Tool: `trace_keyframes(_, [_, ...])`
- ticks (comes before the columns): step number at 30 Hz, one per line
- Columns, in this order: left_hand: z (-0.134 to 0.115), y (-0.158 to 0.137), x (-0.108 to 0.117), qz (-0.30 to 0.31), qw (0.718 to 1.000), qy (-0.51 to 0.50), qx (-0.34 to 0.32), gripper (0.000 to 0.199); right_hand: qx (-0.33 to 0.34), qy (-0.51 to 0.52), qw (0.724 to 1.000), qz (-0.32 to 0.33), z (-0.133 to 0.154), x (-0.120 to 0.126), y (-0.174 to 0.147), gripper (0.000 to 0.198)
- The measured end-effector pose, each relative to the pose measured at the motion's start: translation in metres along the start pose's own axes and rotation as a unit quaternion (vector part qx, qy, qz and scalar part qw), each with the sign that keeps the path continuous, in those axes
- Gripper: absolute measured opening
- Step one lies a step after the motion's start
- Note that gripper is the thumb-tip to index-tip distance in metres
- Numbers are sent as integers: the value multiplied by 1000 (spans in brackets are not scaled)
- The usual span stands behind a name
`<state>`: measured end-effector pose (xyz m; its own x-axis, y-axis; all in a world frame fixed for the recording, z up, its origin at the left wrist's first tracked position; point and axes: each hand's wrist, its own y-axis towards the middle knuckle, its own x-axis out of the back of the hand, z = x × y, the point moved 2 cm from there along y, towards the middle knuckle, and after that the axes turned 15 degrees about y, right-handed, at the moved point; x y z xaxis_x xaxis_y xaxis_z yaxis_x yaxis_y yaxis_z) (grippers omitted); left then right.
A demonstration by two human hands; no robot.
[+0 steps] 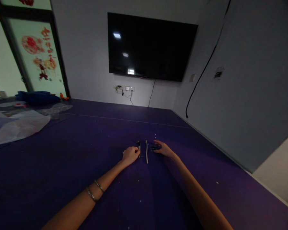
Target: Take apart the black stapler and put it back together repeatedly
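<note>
My left hand (131,155) is closed, thumb and fingers pinching a slim dark piece with a pale edge (139,149); its exact kind is too small to make out. To the right of it, a short whitish cord-like strip (147,152) lies lengthwise on the purple surface, touched by neither hand. My right hand (163,149) curves its thumb and fingers around a small dark, flat-looking piece (153,147) low over the surface. Part of that piece is hidden by the fingers.
The purple surface (91,166) carries small white specks. Clear plastic sheeting (26,126) and a dark blue heap (37,97) lie at the left. A black cable (203,72) hangs along the right wall; a television (151,48) is mounted ahead above sockets (127,88).
</note>
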<state>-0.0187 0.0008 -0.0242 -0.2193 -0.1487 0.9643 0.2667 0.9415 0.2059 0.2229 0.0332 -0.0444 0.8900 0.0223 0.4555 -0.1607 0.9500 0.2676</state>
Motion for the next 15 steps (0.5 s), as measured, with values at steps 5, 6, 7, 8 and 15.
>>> trace_keyframes(5, [6,4,-1,-11,999,-22,22,34,29,-97,993,-52,0,10,-7,64])
trace_keyframes(6, [8,5,-1,-14,999,-21,28,34,32,-129,989,-65,-1,14,-10,59])
trace_keyframes(7, [10,6,0,-17,999,-16,36,33,33,-159,984,-76,-2,18,-13,55])
trace_keyframes(8, [13,8,1,-19,999,-8,44,33,31,-187,978,-83,-4,22,-17,52])
trace_keyframes(15, [42,18,12,-105,991,88,-2,26,-9,-278,957,-76,-20,42,-53,50])
